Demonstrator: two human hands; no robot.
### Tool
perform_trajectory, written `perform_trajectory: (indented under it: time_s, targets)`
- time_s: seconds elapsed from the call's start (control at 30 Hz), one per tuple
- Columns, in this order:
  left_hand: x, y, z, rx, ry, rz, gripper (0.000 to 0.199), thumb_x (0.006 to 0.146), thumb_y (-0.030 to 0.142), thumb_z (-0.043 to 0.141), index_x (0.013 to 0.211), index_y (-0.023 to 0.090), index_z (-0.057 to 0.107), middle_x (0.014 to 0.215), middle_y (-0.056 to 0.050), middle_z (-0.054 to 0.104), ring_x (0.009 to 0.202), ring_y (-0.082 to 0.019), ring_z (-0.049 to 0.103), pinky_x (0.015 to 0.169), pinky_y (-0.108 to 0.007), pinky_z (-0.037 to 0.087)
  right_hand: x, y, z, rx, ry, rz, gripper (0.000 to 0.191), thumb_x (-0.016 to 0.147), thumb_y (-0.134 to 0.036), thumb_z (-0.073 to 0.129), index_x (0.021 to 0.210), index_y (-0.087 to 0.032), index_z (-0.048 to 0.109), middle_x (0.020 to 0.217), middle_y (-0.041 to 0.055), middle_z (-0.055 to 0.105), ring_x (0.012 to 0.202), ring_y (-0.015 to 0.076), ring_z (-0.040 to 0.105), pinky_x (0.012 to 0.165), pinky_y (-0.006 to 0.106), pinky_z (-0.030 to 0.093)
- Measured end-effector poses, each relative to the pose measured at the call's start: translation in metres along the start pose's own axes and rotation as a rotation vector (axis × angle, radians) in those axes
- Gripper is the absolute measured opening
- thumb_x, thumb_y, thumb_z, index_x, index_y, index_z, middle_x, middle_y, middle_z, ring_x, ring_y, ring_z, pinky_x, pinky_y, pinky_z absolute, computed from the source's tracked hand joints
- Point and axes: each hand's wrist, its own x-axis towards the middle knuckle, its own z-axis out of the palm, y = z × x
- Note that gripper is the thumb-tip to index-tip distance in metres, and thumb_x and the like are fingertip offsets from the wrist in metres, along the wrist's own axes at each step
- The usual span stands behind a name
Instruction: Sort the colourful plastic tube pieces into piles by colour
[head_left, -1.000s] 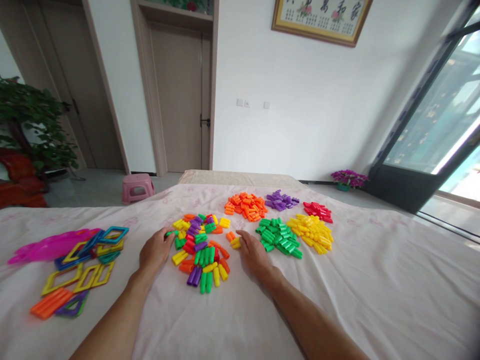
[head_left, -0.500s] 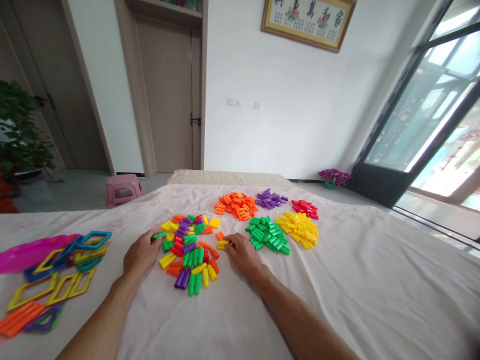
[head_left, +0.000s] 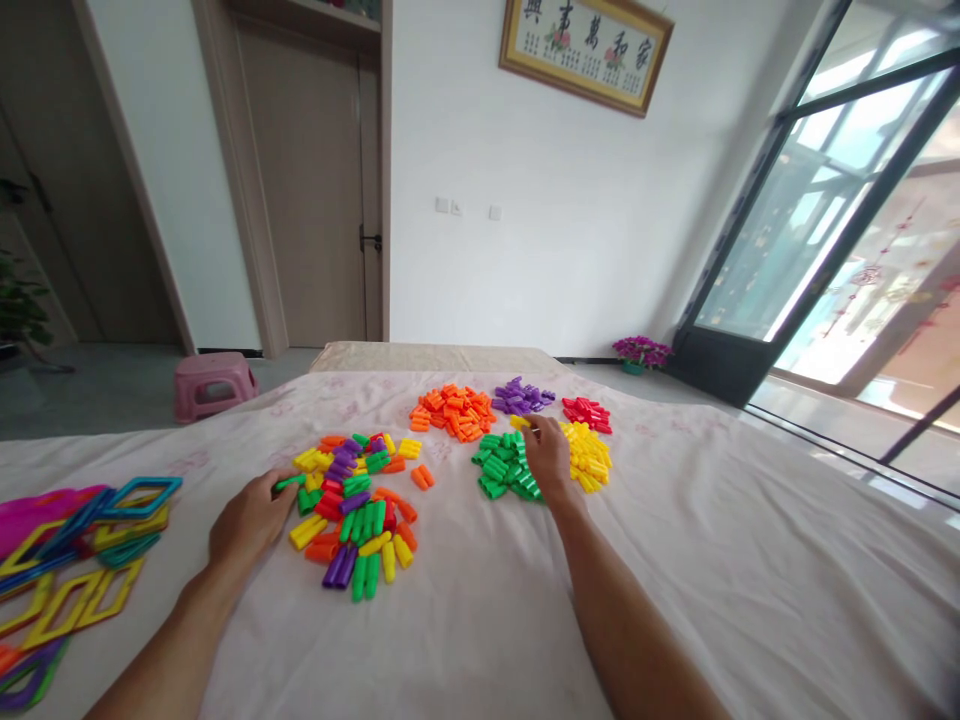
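My left hand [head_left: 251, 515] pinches a green piece [head_left: 291, 481] at the left edge of a mixed-colour pile [head_left: 364, 518]. Between the fingers of my right hand [head_left: 550, 452] is a yellow piece [head_left: 519, 422], held above the back of the green pile [head_left: 504, 466]. Just right of that hand lies the yellow pile [head_left: 589, 458]. Farther back are an orange pile [head_left: 453, 411], a purple pile [head_left: 523, 396] and a red pile [head_left: 587, 413]. Two orange pieces [head_left: 422, 477] lie beside the mixed pile.
Coloured frame shapes [head_left: 97, 560] and a magenta item [head_left: 45, 510] lie at the left of the cloth-covered table [head_left: 720, 560]. A pink stool [head_left: 214, 385] stands on the floor beyond the table's left side.
My right hand has lifted the yellow piece from beside the mixed pile and carried it right and away, over the green pile. My left hand still holds the green piece. The view has turned slightly right.
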Motion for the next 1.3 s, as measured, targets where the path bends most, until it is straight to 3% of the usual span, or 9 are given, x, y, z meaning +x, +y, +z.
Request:
perform_trajectory:
  time_s: [0.23,0.3,0.43,0.63,0.83,1.0,1.1,1.2,1.3]
  targets:
    - [-0.003,0.002,-0.003,-0.001,-0.013,0.012,0.048,0.092,0.049,0.043,0.123,0.027,0.071,0.124,-0.009,0.073,0.106,-0.031,0.068,0.077,-0.035,0.048,0.011,0.077,-0.029,-0.157,0.304,0.279,0.047,0.082,-0.019,0.043,0.119,-0.011,0.07,0.117,0.0168,0.07,0.108,0.0271,0.064,0.098,0.042,0.048]
    - [-0.004,0.003,-0.004,-0.002,-0.017,0.009,0.048,0.091,0.049,0.043,0.124,0.027,0.07,0.125,-0.009,0.072,0.107,-0.032,0.067,0.079,-0.036,0.048,0.007,0.079,-0.025,-0.138,0.253,0.257,0.044,0.083,-0.02,0.043,0.114,-0.012,0.072,0.114,0.0151,0.072,0.108,0.0264,0.065,0.099,0.04,0.048]
    - [-0.004,0.004,-0.005,-0.004,-0.028,-0.003,0.047,0.091,0.049,0.043,0.123,0.028,0.071,0.124,-0.008,0.073,0.106,-0.032,0.068,0.078,-0.036,0.048,-0.004,0.063,-0.009,-0.103,-0.023,0.109,0.038,0.09,-0.028,0.045,0.112,-0.018,0.074,0.114,0.0105,0.075,0.109,0.0245,0.067,0.101,0.037,0.048]
    - [-0.002,0.003,-0.004,-0.02,-0.027,0.002,0.046,0.091,0.048,0.044,0.122,0.028,0.071,0.122,-0.008,0.073,0.103,-0.031,0.068,0.077,-0.036,0.048,-0.015,0.041,0.005,-0.181,-0.332,0.005,0.042,0.101,-0.036,0.039,0.119,-0.017,0.071,0.12,0.0141,0.073,0.114,0.0261,0.066,0.102,0.037,0.046]
    - [-0.001,0.0,-0.002,-0.022,-0.019,0.016,0.045,0.09,0.048,0.044,0.12,0.028,0.072,0.121,-0.008,0.074,0.101,-0.031,0.069,0.075,-0.035,0.048,-0.019,0.033,0.009,-0.025,-0.351,0.03,0.05,0.102,-0.048,0.032,0.098,-0.019,0.073,0.094,0.0094,0.075,0.089,0.0245,0.068,0.087,0.037,0.052]
    - [-0.001,0.0,-0.002,-0.02,-0.008,0.011,0.045,0.09,0.049,0.044,0.12,0.028,0.072,0.123,-0.007,0.074,0.102,-0.03,0.069,0.075,-0.035,0.048,-0.015,0.036,0.012,0.118,-0.244,0.083,0.056,0.098,-0.054,0.036,0.119,-0.016,0.071,0.126,0.0147,0.07,0.122,0.028,0.061,0.11,0.045,0.043]
    - [-0.002,0.001,-0.002,-0.02,-0.011,0.014,0.045,0.091,0.048,0.044,0.12,0.029,0.072,0.123,-0.007,0.074,0.102,-0.03,0.069,0.077,-0.034,0.049,-0.016,0.038,0.012,0.139,-0.332,0.106,0.055,0.096,-0.055,0.043,0.126,-0.018,0.068,0.137,0.0144,0.064,0.131,0.0286,0.056,0.116,0.047,0.038]
    - [-0.001,0.001,-0.002,-0.018,-0.01,0.011,0.046,0.09,0.05,0.045,0.122,0.029,0.072,0.12,-0.008,0.074,0.1,-0.03,0.069,0.076,-0.035,0.049,-0.019,0.035,0.011,0.139,-0.459,0.078,0.05,0.097,-0.057,0.042,0.116,-0.021,0.072,0.128,0.0124,0.07,0.122,0.0283,0.062,0.113,0.047,0.042]
    - [0.0,-0.001,0.0,-0.02,-0.003,0.013,0.047,0.09,0.051,0.045,0.121,0.028,0.072,0.118,-0.008,0.075,0.099,-0.031,0.07,0.074,-0.035,0.05,-0.019,0.034,0.01,0.127,-0.473,0.06,0.056,0.1,-0.057,0.032,0.102,-0.02,0.073,0.115,0.0129,0.073,0.109,0.0281,0.067,0.104,0.044,0.048]
